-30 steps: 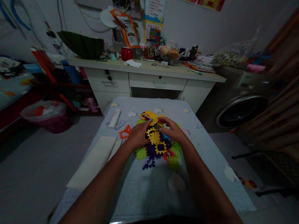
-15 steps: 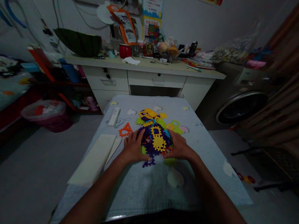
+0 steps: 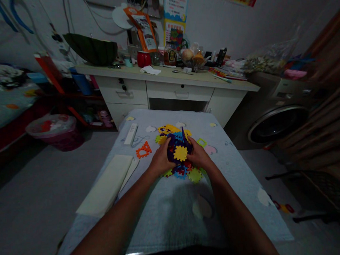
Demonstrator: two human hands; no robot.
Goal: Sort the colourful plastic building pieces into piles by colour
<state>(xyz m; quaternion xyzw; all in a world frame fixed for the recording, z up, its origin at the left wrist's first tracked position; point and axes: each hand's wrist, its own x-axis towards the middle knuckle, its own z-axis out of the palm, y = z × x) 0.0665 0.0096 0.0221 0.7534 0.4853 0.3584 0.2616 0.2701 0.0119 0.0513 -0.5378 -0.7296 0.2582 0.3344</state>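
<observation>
My left hand [image 3: 161, 158] and my right hand [image 3: 199, 153] are closed on the two sides of a bunch of interlocking plastic tiles [image 3: 180, 153]. Purple pieces show in the bunch, with a yellow square one on its near face. Under and around it lies a pile of loose tiles in yellow, blue, red and green, among them a light green tile [image 3: 195, 175] by my right wrist. An orange tile [image 3: 143, 149] with a cut-out middle lies apart, left of my left hand. My fingers partly cover the held pieces.
The pieces rest on a table with a pale blue cloth [image 3: 235, 200]. Left on it are a long white box [image 3: 130, 135] and a cream folded sheet [image 3: 106, 186]. Behind stands a cluttered desk [image 3: 162, 77], with a washing machine [image 3: 276, 111] to the right and a pink bin [image 3: 53, 132] left.
My hands have drawn closer together and now grip a raised bunch of tiles. The purple piece by my left thumb is gone from its spot; blue and green tiles show at the pile's near edge.
</observation>
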